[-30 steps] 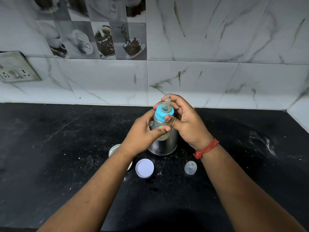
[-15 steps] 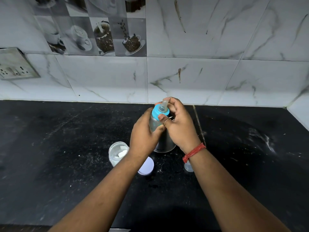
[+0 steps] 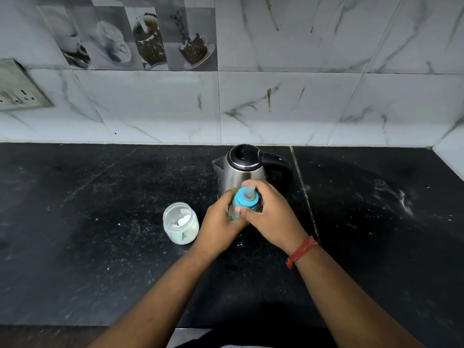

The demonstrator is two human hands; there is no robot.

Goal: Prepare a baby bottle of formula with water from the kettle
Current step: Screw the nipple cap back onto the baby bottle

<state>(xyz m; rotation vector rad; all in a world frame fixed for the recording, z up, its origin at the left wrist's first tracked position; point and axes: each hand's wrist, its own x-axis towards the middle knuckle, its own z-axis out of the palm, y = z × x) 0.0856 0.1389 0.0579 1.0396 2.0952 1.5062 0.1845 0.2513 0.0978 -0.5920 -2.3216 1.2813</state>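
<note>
While both hands close on it: one baby bottle (image 3: 234, 211) is held above the black table (image 3: 100, 222), just in front of the kettle.
Bottle count: one; clear body, with one blue collar (image 3: 245, 197) and one translucent teat (image 3: 249, 190) on top, tilted slightly toward the wall.
Left hand (image 3: 221, 222): one; fingers curled round the bottle body from the left side.
Right hand (image 3: 270, 214): one; fingers curled over the blue collar from the right, thumb laid against the near edge of the collar.
Kettle (image 3: 242, 172): one; steel body, black lid down, black handle to the right, spout to the left; stands upright on the table behind the hands.
Jar (image 3: 181, 223): one; clear, uncapped, upright, white powder inside; stands on the table just left of the left hand, not touching it.
Wrist thread (image 3: 301, 251): one red band on the right wrist.
Wall socket (image 3: 17, 89): one plate, on the marble-pattern tiles at far left.
Picture tile (image 3: 140, 33): one panel of coffee cups, upper left of the wall.
Table surface: pale specks and smears, densest at right.
</note>
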